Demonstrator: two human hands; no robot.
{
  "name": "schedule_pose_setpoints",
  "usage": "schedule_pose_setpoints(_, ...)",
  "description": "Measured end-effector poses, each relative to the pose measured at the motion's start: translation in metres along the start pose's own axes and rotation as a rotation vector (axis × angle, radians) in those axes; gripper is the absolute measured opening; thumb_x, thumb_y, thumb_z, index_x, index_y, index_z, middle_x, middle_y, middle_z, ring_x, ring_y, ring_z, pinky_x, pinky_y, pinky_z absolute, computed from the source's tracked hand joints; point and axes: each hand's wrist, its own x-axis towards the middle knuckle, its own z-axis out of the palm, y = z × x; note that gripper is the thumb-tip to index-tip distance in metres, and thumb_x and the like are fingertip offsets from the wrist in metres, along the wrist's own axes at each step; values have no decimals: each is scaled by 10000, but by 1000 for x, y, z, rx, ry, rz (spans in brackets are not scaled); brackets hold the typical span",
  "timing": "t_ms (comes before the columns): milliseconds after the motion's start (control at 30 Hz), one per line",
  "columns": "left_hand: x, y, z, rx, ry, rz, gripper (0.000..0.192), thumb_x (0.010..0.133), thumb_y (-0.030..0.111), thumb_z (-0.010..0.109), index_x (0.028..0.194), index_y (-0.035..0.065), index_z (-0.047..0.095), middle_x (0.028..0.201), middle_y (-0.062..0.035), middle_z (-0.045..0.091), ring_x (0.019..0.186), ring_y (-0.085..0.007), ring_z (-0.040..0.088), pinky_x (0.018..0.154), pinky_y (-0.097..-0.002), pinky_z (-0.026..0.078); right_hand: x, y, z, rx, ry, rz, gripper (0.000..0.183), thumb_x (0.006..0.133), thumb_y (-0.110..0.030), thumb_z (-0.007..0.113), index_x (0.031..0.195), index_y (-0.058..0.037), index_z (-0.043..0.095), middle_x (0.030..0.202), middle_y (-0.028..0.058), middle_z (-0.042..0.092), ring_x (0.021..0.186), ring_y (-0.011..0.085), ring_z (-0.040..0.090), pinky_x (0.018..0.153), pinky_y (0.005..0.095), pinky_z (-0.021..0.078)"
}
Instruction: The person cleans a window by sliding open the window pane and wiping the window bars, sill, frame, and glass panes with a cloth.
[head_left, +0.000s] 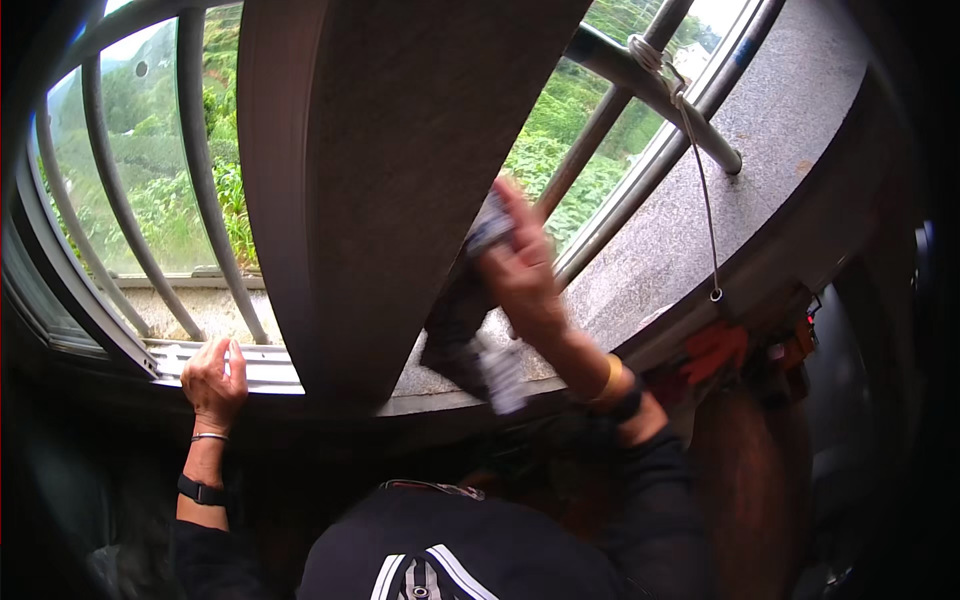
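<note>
At the left, my left hand (215, 379) rests with curled fingers on the white window track (266, 369); whether it grips the track is not clear. My right hand (521, 262), blurred, holds a crumpled cloth (491, 225) against the edge of the dark wall pillar (382, 180) between two windows. Dark and pale parts of what looks like the same cloth hang below the hand, over the speckled stone sill (600, 292). A yellow band circles my right wrist.
Metal bars (202, 165) cross the left window, and more pipes (660, 82) cross the right one. A cord (705, 195) with a small ring hangs from a pipe. Red and orange items (712, 349) lie in shadow below the right sill.
</note>
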Motion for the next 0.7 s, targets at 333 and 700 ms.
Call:
schedule_pose_setpoints(333, -5, 0, 3, 11, -32, -53, 150, 826, 122, 569, 853, -3, 646, 748, -193, 632, 664, -398, 606, 589, -431, 467, -52, 177, 37, -1006, -234, -35, 387, 718, -52, 563, 1102, -37, 515, 986, 150, 546, 987, 335, 521, 792, 446, 439)
schedule_pose_setpoints(700, 3, 5, 9, -9, 5, -15, 134, 837, 122, 557, 792, 9, 613, 692, -176, 584, 641, -379, 586, 572, -429, 444, -59, 180, 28, -953, -176, -65, 124, 707, -42, 551, 828, -71, 551, 887, 106, 574, 920, 322, 549, 744, 439, 445)
